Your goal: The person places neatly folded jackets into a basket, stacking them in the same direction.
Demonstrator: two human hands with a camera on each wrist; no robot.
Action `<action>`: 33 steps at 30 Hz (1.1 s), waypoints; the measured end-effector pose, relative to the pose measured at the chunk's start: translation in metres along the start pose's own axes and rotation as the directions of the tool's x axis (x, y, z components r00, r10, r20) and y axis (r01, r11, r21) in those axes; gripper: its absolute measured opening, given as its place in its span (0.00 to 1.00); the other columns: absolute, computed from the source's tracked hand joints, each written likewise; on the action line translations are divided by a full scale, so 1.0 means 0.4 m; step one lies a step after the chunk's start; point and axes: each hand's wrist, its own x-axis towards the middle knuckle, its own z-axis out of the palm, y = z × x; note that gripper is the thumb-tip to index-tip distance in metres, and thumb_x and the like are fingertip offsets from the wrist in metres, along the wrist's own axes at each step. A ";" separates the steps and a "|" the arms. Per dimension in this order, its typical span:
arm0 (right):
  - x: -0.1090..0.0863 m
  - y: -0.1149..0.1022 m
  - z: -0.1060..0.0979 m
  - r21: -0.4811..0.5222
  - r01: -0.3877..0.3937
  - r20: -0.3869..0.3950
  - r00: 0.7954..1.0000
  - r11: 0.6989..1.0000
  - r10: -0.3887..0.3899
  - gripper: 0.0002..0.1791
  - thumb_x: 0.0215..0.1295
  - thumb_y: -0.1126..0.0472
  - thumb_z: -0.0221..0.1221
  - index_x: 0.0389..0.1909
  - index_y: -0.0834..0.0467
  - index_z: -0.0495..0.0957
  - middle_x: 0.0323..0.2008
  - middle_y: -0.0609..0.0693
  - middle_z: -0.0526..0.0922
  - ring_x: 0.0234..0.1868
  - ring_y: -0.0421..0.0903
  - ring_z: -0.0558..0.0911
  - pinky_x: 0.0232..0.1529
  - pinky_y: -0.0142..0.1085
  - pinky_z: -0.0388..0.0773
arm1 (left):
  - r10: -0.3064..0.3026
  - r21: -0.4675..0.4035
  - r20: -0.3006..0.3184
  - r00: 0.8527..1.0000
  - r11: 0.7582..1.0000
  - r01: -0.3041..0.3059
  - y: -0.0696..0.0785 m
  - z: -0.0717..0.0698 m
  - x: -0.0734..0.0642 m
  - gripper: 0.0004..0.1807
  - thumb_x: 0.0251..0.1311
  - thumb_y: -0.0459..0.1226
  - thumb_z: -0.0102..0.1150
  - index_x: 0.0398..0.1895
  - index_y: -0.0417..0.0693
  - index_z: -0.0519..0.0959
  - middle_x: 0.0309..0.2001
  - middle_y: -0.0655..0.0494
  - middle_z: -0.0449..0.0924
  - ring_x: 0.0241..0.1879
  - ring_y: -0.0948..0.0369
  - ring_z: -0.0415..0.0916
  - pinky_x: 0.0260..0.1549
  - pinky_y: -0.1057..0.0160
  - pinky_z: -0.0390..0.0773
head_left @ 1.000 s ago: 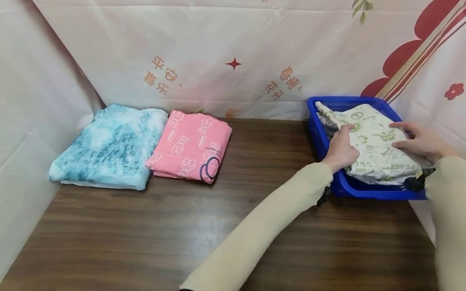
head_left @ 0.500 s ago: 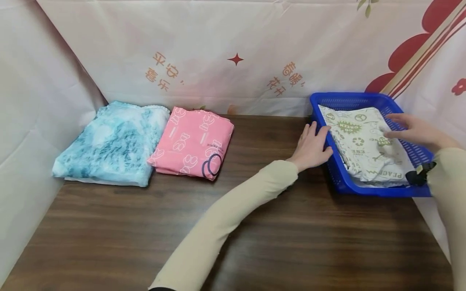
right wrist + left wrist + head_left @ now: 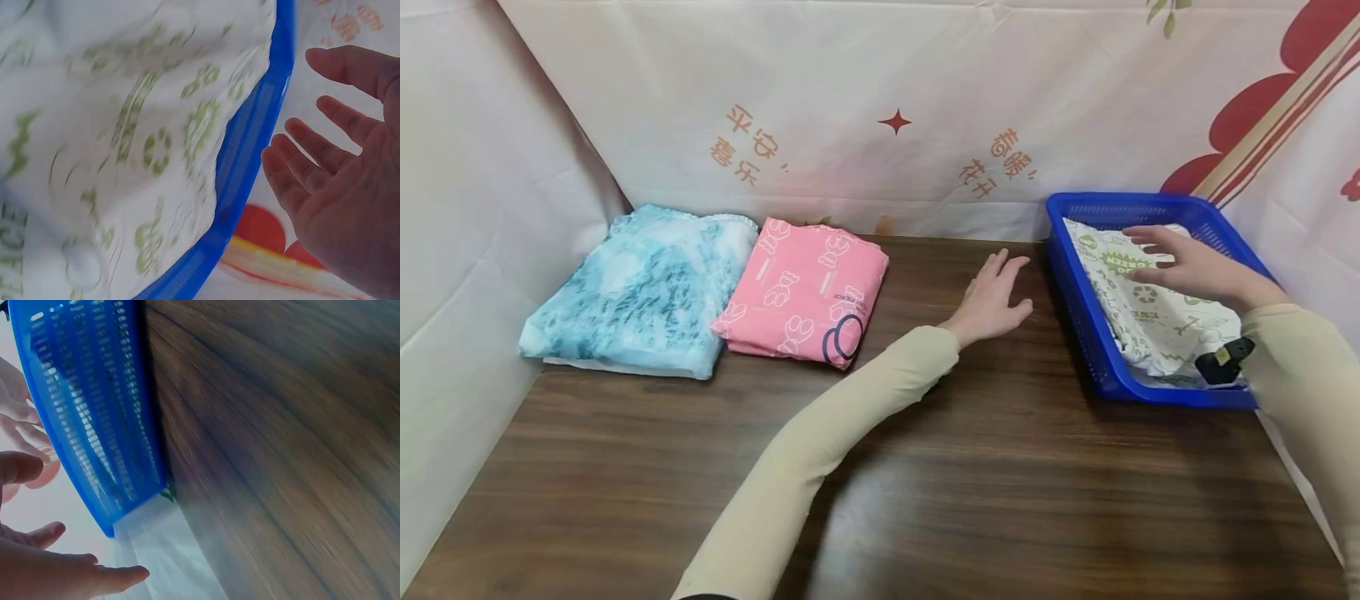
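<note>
Folded white cloth with green print lies in a blue plastic basket at the right. My right hand hovers over that cloth with fingers spread, holding nothing; the right wrist view shows the same relaxed fingers above the basket rim. Left of the basket, my left hand is raised over the table with its fingers apart and nothing in them. In the left wrist view, its fingers are near the basket's slotted side but apart from it.
At the back left a folded pink garment with white outlines lies against a folded blue and white tie-dyed cloth. The brown wooden table is bordered by a printed fabric wall.
My left hand has let go of the white printed cloth and moved left, out of the basket. The cloth now lies flatter inside. My right hand has lifted off it and shifted left.
</note>
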 end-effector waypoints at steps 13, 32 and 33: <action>0.028 -0.113 0.048 0.029 0.151 -0.041 0.988 0.988 -0.150 0.36 0.69 0.65 0.56 0.73 0.63 0.52 0.68 0.69 0.56 0.65 0.70 0.58 0.59 0.65 0.55 | -0.053 -0.053 0.012 0.999 0.997 0.054 -0.122 -0.113 -0.039 0.34 0.66 0.40 0.55 0.73 0.43 0.57 0.72 0.44 0.55 0.73 0.52 0.46 0.67 0.64 0.47; 0.087 -0.262 0.183 0.058 0.244 -0.031 0.970 0.968 -0.243 0.32 0.68 0.69 0.56 0.70 0.65 0.57 0.67 0.68 0.59 0.66 0.68 0.59 0.61 0.61 0.58 | 0.001 0.029 0.096 0.995 1.000 -0.004 -0.206 -0.213 -0.170 0.36 0.66 0.40 0.56 0.73 0.43 0.55 0.73 0.40 0.50 0.73 0.49 0.42 0.69 0.57 0.43; 0.089 -0.266 0.191 0.054 0.253 -0.031 0.967 0.966 -0.251 0.32 0.68 0.69 0.56 0.70 0.65 0.57 0.67 0.67 0.59 0.66 0.67 0.59 0.61 0.61 0.58 | -0.002 0.013 0.097 0.995 1.000 0.001 -0.208 -0.216 -0.177 0.36 0.66 0.40 0.56 0.73 0.43 0.55 0.73 0.40 0.50 0.73 0.49 0.42 0.69 0.58 0.44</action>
